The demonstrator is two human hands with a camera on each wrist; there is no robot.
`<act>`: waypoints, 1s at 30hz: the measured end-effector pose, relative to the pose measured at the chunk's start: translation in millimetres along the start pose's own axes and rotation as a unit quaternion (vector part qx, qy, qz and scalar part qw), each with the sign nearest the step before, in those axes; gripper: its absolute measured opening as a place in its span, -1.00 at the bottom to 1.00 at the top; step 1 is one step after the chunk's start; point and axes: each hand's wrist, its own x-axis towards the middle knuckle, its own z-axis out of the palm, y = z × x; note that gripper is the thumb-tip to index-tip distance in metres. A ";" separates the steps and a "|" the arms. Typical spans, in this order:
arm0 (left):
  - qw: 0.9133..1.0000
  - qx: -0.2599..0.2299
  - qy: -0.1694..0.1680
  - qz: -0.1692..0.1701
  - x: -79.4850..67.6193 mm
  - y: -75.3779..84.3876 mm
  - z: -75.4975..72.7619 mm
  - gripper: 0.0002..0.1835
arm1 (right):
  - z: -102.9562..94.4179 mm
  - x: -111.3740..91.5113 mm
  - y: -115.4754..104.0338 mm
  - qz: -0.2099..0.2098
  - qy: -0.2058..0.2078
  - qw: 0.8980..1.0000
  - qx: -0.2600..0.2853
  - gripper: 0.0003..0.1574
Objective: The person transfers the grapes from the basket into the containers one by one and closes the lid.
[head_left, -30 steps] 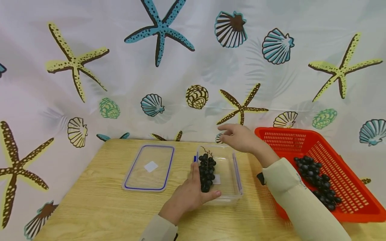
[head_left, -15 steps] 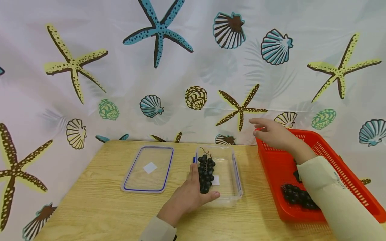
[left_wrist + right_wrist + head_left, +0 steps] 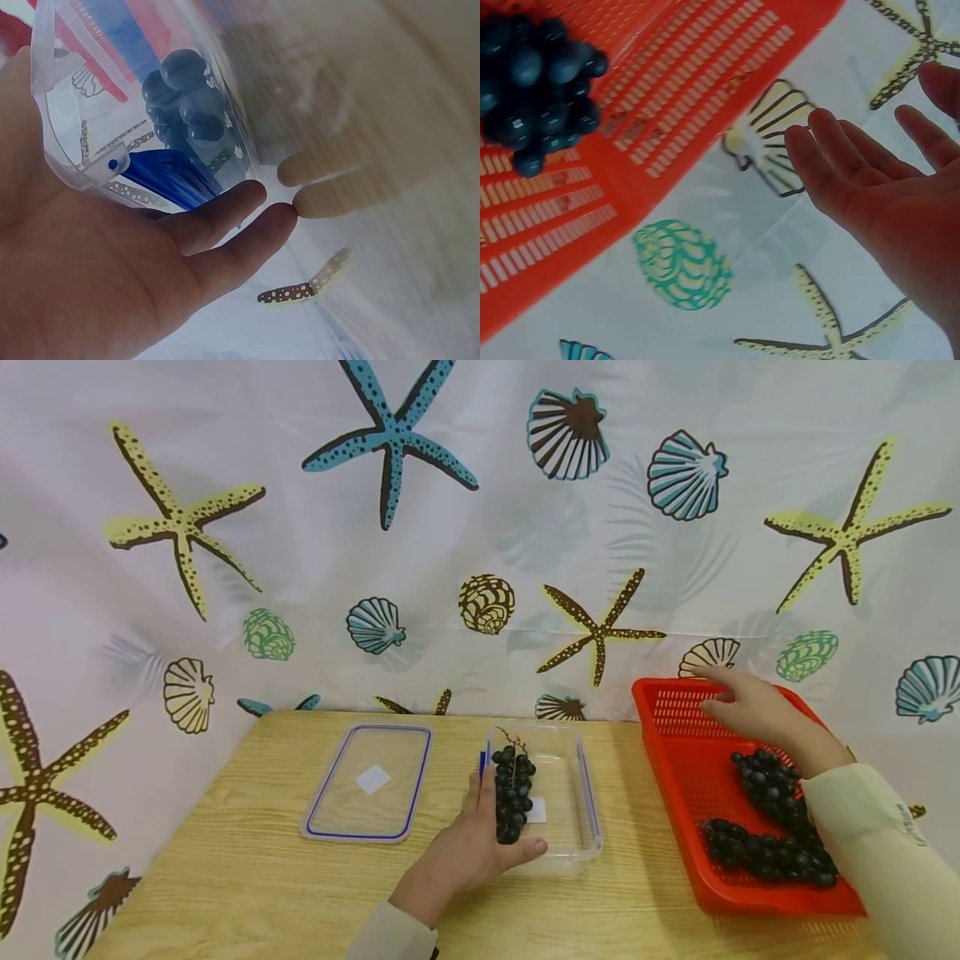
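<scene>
My left hand rests with straight fingers along the left side of a clear plastic container, its thumb stretched past the front corner. A bunch of dark grapes lies along the container's left half, stem towards the back. In the left wrist view, the fingertips are just beneath a blue clip on the container. My right hand hovers, with nothing in it, over the back of a red basket. Inside that basket lie one bunch of grapes and, nearer the front, another bunch.
A clear lid with a blue seal lies flat on the wooden table, left of the container. Behind the table hangs a white cloth printed with starfish and shells.
My right hand has moved right, from above the container's back right corner to over the red basket. The grapes in the basket are less covered by the arm. My left hand has stayed at the container.
</scene>
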 end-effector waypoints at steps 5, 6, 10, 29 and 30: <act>1.000 -0.003 -0.003 -0.005 -0.1 0.4 0.0 0.34 | 0.8 -4.0 25.1 0.011 -0.004 1.000 -0.015 -0.22; 1.000 -0.004 -0.004 -0.004 -0.1 0.2 -0.1 0.34 | 1.4 -4.3 29.4 0.014 -0.006 1.000 -0.020 -0.21; 1.000 -0.008 -0.004 -0.003 -0.2 -0.4 -0.5 0.34 | 6.4 -5.5 46.6 0.031 -0.015 0.999 -0.034 -0.19; 1.000 -0.008 -0.012 -0.012 -1.5 0.0 -0.6 0.33 | 25.2 -12.7 93.5 0.108 -0.195 0.975 0.001 -0.37; 1.000 -0.007 -0.011 -0.012 -1.5 0.1 -0.7 0.33 | 25.5 -13.2 93.4 0.115 -0.208 0.971 0.003 -0.38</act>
